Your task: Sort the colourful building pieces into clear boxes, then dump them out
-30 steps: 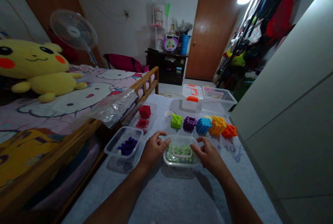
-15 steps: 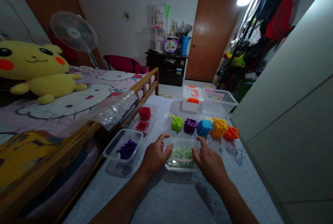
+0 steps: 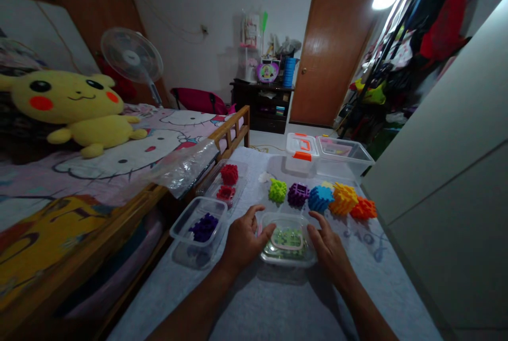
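Observation:
A clear lidded plastic container stands on the cloth in front of me, with green pieces inside showing through the lid. My left hand is at its left side, thumb lying over the lid's edge and index finger stretched apart. At the opposite side is my right hand, its thumb and index finger spread at the lid's right edge. Behind the container is a row of knobbly block cubes: lime green, purple, blue, yellow and orange.
At left, an uncovered clear container holds dark purple pieces. Behind it, red blocks sit in a clear tray. A box with orange latches and a clear bin stand at the far edge. A wooden bed rail borders the left.
The view has shifted, so everything appears further right. My right thumb has drawn back from the lid's top toward its edge. The lidded container stays between my hands.

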Motion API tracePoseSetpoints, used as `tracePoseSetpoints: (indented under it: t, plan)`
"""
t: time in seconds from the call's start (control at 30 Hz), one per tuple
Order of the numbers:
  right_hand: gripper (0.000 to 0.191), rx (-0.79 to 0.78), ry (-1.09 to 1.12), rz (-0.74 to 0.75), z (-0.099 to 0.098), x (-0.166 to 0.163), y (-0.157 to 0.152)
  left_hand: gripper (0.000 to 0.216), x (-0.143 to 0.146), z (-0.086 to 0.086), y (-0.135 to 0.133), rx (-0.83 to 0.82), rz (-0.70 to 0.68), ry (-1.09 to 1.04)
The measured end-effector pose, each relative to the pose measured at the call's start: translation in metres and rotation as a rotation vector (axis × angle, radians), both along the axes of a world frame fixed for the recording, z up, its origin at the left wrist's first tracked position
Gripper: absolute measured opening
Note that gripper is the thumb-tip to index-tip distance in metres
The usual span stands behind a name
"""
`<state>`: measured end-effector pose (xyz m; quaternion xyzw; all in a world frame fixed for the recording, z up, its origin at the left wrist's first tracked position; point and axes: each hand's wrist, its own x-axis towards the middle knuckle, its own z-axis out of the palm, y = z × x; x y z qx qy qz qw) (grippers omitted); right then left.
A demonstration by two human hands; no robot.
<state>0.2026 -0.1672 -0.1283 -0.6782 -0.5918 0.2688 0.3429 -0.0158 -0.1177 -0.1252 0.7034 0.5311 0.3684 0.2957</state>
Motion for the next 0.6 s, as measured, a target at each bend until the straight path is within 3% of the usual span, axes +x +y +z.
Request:
tracePoseSetpoints:
  t: [0.1, 0.23, 0.3, 0.6]
  plan:
    - [0.052, 0.067, 0.136, -0.067, -0.011, 0.004, 0.003, 0.060, -0.002, -0.001, -0.001, 0.083, -0.089, -0.034]
    - [0.048, 0.098, 0.227, -0.092, -0.022, 0.002, 0.006, 0.099, -0.005, 0.000, -0.001, 0.068, -0.421, 0.044]
    - [0.046, 0.103, 0.258, -0.076, -0.024, 0.001, 0.007, 0.106, -0.006, 0.003, -0.002, 0.036, -0.519, 0.119]
    - [0.049, 0.094, 0.292, -0.064, -0.027, 0.005, 0.009, 0.115, 0.002, 0.034, -0.007, -0.084, -0.518, 0.446]
